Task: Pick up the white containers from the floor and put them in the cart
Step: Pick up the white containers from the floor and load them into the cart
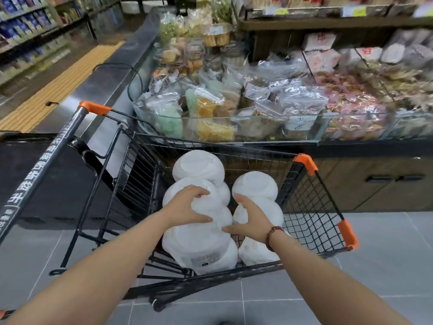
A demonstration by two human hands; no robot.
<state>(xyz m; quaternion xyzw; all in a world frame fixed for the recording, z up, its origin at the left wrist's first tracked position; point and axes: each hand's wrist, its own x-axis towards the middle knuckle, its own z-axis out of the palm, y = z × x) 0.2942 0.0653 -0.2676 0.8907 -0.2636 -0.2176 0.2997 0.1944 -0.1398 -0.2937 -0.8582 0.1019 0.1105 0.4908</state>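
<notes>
**A:** Where are the hands?

**B:** Both reach down into the cart [311, 207], a black wire one with orange corner caps. The left hand [187, 208] grips a white container [219, 215] from its 9 o'clock side, with thumb and fingers [203, 219] spread wide and curled over the rounded top.

**A:** And the other one?

**B:** The right hand [250, 222] meets the same container at 3 o'clock, fingers apart and bent round its edge. The picture is a little blurred there. It looks like a proper hold rather than a mere touch, but I would not swear to it. A beaded bracelet [273, 238] sits on that wrist.

**A:** So where is the container exactly?

**B:** It is inside the basket, near the middle, on top of the pile. Beneath it at 6 o'clock lies a labelled tub [203, 254], which is white with a printed sticker. A far tub [198, 167] lies at 12 o'clock and a smaller tub [255, 185] at 1 o'clock. More white ones are stacked under the right hand, toward 4 o'clock.

**A:** What surrounds the cart?

**B:** It stands on grey floor [386, 254] tiles. Its handle [46, 165], printed with white characters, runs off toward 9 o'clock. Past the basket at 12 o'clock is a glass-fronted display bin [234, 117] heaped with clear bags of snacks. Stocked shelves [23, 31] show at 10 o'clock, out of focus.
</notes>
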